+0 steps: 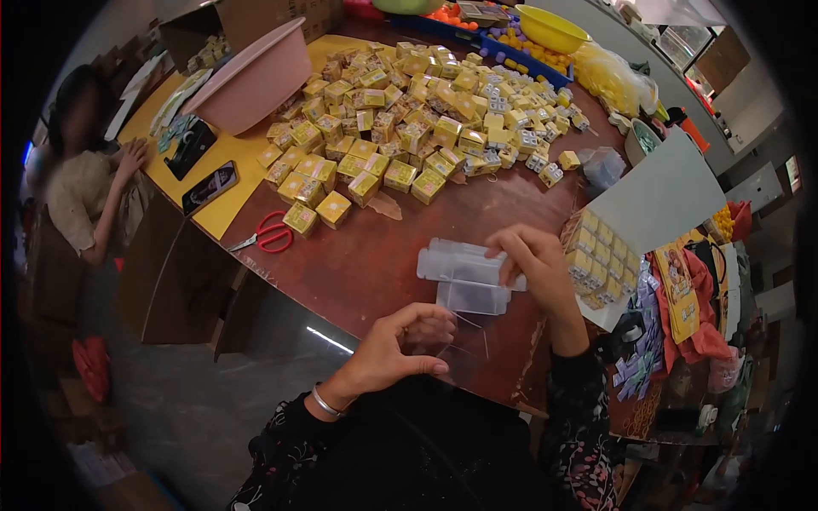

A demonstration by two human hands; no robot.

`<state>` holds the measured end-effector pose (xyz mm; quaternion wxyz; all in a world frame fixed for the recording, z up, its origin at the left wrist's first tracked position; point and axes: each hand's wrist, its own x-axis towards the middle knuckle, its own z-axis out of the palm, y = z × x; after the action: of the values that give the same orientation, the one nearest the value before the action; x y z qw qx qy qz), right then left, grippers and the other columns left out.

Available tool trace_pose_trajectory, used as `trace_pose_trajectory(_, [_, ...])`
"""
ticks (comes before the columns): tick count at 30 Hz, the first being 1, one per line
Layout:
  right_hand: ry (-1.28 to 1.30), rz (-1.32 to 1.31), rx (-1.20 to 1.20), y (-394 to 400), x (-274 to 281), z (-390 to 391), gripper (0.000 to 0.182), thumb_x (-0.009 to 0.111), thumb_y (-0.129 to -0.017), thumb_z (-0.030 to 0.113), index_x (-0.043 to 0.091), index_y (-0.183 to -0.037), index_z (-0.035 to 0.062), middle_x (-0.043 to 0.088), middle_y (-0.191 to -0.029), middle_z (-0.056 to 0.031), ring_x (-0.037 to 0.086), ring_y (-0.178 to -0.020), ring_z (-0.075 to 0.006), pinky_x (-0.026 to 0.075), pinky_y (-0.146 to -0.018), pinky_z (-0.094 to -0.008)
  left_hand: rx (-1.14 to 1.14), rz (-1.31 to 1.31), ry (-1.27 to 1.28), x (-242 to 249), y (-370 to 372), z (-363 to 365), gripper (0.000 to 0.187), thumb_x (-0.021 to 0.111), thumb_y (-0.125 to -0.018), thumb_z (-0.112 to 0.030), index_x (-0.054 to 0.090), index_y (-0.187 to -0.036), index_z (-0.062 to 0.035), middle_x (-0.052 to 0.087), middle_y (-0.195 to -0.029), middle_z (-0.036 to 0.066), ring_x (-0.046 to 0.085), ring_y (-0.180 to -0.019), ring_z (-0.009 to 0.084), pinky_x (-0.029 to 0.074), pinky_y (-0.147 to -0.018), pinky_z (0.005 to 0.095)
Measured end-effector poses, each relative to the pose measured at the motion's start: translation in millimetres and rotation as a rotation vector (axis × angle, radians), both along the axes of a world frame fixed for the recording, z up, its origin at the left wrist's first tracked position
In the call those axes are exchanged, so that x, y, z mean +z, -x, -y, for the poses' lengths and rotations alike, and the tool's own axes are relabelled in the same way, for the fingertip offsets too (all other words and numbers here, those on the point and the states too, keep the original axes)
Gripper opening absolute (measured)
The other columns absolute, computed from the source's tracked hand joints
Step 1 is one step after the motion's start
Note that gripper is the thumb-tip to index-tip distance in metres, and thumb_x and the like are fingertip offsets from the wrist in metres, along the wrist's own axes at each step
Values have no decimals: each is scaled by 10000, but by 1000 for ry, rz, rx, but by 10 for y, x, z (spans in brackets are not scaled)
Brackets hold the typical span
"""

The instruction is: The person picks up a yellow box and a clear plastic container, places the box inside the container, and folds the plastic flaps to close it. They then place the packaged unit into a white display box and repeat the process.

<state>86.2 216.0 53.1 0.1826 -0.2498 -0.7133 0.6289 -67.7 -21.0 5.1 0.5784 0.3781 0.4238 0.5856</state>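
My left hand (405, 342), with a silver bangle at the wrist, curls near the table's front edge. Thin bright edges beside its fingertips show a see-through plastic piece between thumb and fingers; its full shape is hard to make out. Folded clear plastic boxes (471, 295) lie on the table just beyond. My right hand (535, 266) reaches over their right end, fingers bent down and pinching the edge of the plastic. A large heap of small yellow boxes (413, 136) covers the table behind. To my right stands a block of stacked small boxes (601, 260) in rows.
Red-handled scissors (273, 237), a phone (210, 187) and a tape dispenser (189, 149) lie at the left. A pink basin (249, 81) stands behind them. Another person (85, 179) sits at the left edge. Blue trays (528, 60) and a yellow bowl (552, 27) are at the back.
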Motion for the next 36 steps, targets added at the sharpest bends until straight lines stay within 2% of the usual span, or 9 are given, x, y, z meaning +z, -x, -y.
trace_pose_trajectory(6, [-934, 367, -203, 1245, -917, -556, 452, 809, -867, 292, 633, -1213, 60, 715, -1073, -144, 711, -878, -295, 568, -738, -396, 225, 10, 40, -84, 80, 92, 692, 861, -798, 19, 516, -1397, -10, 633, -1303, 118, 645, -1214, 229, 545, -1052, 373])
trace_pose_trajectory(10, [-995, 378, -303, 1572, -1110, -459, 542, 841, -820, 316, 584, -1242, 95, 702, -1134, -189, 695, -1011, -396, 554, -837, -442, 289, 42, 55, -149, 146, 122, 673, 849, -812, 22, 513, -1395, -5, 626, -1314, 130, 645, -1213, 235, 544, -1050, 372])
trace_pose_trajectory(13, [-725, 368, -272, 1480, -1046, -479, 502, 829, -858, 245, 585, -1260, 68, 721, -1127, -166, 723, -997, -324, 567, -859, -385, 319, 44, 49, -148, 189, 136, 659, 852, -843, -41, 510, -1404, 9, 636, -1304, 142, 647, -1209, 231, 538, -1048, 363])
trace_pose_trajectory(17, [-42, 26, 6, 914, -793, -482, 556, 786, -887, 81, 524, -1369, -11, 682, -1177, -71, 664, -1044, -121, 552, -885, -283, 359, 65, 36, -139, 182, 107, 662, 844, -854, -48, 498, -1415, 15, 630, -1317, 150, 645, -1216, 237, 538, -1047, 361])
trace_pose_trajectory(23, [143, -168, 146, -167, -212, 3, 550, 709, -857, -74, 528, -1369, 17, 562, -1367, -71, 616, -1205, -170, 535, -1004, -313, 322, 69, 7, -92, -11, 53, 659, 824, -851, -14, 494, -1420, 20, 615, -1337, 154, 639, -1220, 241, 537, -1043, 361])
trace_pose_trajectory(27, [-116, 169, 155, -797, -120, 147, 547, 709, -836, -121, 560, -1340, 34, 517, -1472, -95, 596, -1271, -199, 568, -1006, -335, 266, 21, 10, -73, -150, 24, 646, 819, -860, -31, 499, -1419, 21, 622, -1331, 155, 640, -1222, 241, 530, -1054, 361])
trace_pose_trajectory(31, [-555, 487, 44, -1187, -36, 357, 548, 746, -799, -7, 609, -1320, 92, 622, -1258, -117, 649, -1148, -273, 580, -936, -358, 206, 8, 39, -63, -290, -23, 635, 805, -863, -17, 505, -1422, 19, 619, -1336, 156, 642, -1214, 237, 541, -1038, 357])
trace_pose_trajectory(32, [-834, 444, 22, -1286, -105, 399, 541, 777, -778, 99, 628, -1298, 101, 629, -1141, -131, 638, -1087, -317, 563, -925, -399, 192, 4, 39, -71, -322, -40, 630, 802, -868, -14, 504, -1422, 17, 617, -1339, 162, 640, -1217, 238, 546, -1036, 361])
trace_pose_trajectory(36, [-967, 503, -58, -1496, -152, 525, 525, 804, -758, 175, 643, -1252, 104, 618, -1083, -117, 625, -1057, -323, 545, -908, -422, 140, -23, 56, -85, -434, -80, 625, 798, -868, -8, 511, -1423, 13, 615, -1342, 163, 642, -1211, 237, 562, -1012, 359])
